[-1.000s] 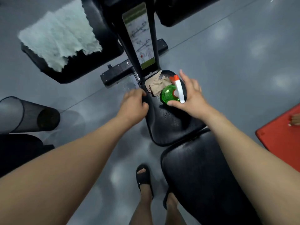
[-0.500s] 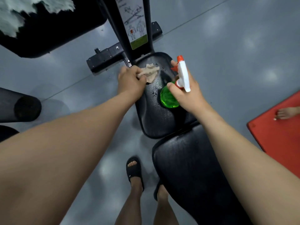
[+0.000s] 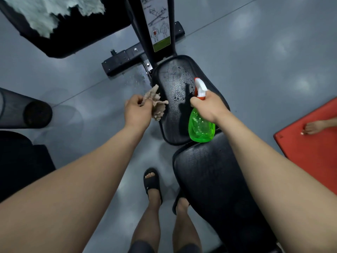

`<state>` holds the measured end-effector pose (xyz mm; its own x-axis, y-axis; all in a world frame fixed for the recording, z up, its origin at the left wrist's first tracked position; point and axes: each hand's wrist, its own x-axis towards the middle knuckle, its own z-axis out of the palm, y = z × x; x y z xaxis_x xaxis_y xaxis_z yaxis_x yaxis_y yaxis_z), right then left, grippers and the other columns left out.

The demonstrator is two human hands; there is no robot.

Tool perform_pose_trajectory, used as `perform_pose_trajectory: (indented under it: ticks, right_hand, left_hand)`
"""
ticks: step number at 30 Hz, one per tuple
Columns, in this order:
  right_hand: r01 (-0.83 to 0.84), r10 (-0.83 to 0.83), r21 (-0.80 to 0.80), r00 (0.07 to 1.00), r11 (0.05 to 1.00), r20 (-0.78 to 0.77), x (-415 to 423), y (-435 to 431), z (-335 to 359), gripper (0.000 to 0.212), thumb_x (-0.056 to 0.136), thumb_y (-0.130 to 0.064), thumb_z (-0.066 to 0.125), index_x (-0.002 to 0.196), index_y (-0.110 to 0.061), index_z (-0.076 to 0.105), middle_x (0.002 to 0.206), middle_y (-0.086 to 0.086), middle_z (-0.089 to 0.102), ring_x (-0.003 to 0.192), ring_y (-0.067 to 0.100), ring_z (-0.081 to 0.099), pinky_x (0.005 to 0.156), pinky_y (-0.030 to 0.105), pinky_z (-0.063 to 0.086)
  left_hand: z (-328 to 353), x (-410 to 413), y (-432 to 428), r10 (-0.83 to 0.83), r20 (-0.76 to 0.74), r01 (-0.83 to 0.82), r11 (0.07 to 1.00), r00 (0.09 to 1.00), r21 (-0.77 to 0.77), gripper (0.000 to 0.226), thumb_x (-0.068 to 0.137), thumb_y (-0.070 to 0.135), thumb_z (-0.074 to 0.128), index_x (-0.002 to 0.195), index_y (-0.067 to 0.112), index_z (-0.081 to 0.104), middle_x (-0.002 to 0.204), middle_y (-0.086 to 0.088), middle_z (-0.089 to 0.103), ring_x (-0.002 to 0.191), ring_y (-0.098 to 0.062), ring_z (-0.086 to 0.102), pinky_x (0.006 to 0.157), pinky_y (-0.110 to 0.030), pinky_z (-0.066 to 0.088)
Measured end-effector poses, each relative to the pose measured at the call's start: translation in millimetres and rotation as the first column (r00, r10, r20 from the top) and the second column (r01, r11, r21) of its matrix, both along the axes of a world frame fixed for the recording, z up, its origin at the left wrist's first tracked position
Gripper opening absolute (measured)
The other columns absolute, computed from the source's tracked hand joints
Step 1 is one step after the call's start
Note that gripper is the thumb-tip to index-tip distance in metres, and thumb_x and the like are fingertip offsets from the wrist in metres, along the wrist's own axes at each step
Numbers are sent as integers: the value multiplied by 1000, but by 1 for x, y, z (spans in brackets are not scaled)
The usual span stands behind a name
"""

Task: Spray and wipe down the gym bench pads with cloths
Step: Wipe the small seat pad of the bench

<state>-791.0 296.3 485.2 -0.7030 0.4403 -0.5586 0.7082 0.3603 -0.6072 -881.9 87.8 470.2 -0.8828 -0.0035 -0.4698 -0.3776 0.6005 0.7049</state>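
The left hand (image 3: 137,111) pinches a crumpled tan cloth (image 3: 156,103) in its curled fingers, up in the air just left of the small black seat pad (image 3: 175,99) of the gym bench, which has wet drops on it. The right hand (image 3: 207,105) is wrapped around the neck of a green plastic spray bottle with a white and orange top (image 3: 200,125), held over the near right part of that pad. The long black back pad (image 3: 215,179) sits nearer, and a pale fluffy cloth (image 3: 49,13) lies on another black pad (image 3: 76,37) far to the left.
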Motion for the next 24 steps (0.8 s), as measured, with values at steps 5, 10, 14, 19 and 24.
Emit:
perform_pose_trajectory:
  ticks: [5, 10, 14, 19, 24]
  right_hand:
    - [-106, 103, 75, 994, 992, 34, -3, -14, 6, 40, 80, -41, 51, 112, -20, 63, 83, -5, 63, 83, 25, 62, 80, 40, 53]
    - [32, -33, 23, 999, 999, 43, 9, -14, -4, 25, 79, -44, 53, 85, -20, 58, 79, -4, 62, 85, 29, 63, 72, 35, 45]
    - [136, -148, 129, 985, 982, 91, 33, -3, -6, 25, 76, -46, 50, 76, -21, 50, 89, 2, 65, 89, 34, 63, 71, 35, 44]
    - [14, -22, 68, 993, 998, 114, 62, -25, -5, 29, 74, -48, 51, 90, -24, 55, 98, 4, 68, 93, 32, 63, 79, 38, 51]
    - [-258, 240, 77, 952, 963, 192, 88, -75, -10, 28, 82, -49, 55, 99, -26, 55, 106, 4, 68, 98, 33, 63, 81, 38, 51]
  left_hand:
    - [2, 4, -5, 8, 0, -8, 1000, 1000, 15, 26, 68, 51, 54, 76, 27, 60, 104, -16, 68, 82, -23, 63, 85, -36, 54]
    - [10, 15, -13, 45, -4, -44, 997, 999, 69, 15, 85, 29, 60, 72, 23, 55, 85, -6, 61, 68, -14, 50, 64, -27, 42]
    - [8, 27, -24, 86, -2, -86, 993, 996, 81, 15, 93, 21, 60, 78, 20, 55, 72, 3, 53, 62, -11, 43, 58, -25, 39]
    - [7, 48, -39, 149, 41, -153, 984, 988, 95, 11, 97, 21, 59, 86, 18, 58, 73, 5, 55, 62, -8, 45, 50, -14, 37]
    - [2, 71, -57, 192, 96, -199, 977, 977, 76, 16, 96, 21, 59, 80, 20, 57, 75, -1, 57, 65, -14, 46, 60, -27, 38]
